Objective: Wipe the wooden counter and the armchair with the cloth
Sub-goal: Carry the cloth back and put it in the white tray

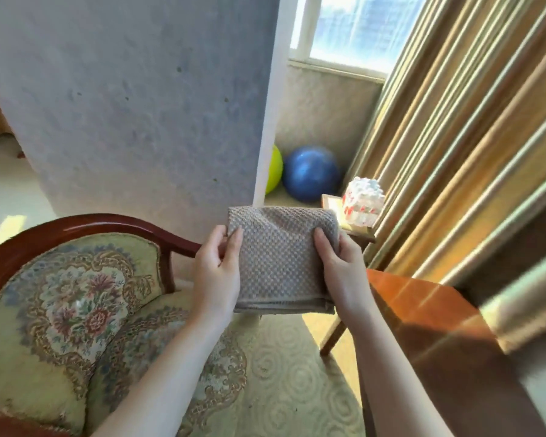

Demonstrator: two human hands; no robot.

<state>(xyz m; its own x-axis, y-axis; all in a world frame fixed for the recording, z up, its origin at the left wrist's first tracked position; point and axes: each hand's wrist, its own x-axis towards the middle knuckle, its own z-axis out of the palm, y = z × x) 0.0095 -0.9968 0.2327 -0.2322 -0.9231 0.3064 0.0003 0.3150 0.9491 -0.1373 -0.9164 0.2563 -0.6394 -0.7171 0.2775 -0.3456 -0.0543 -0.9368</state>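
Both my left hand (215, 272) and right hand (341, 266) pinch the folded grey waffle-weave cloth (281, 260) flat at mid-frame, readying a wiping pad.

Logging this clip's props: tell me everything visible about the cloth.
The cloth is grey-brown with a waffle-like weave and a plain hemmed band along its near edge. It looks like soft towelling, folded into a rough rectangle of several layers. It is held flat in the air, between the armchair and the wooden counter, touching neither. The left hand pinches its left edge, the right hand its right edge.
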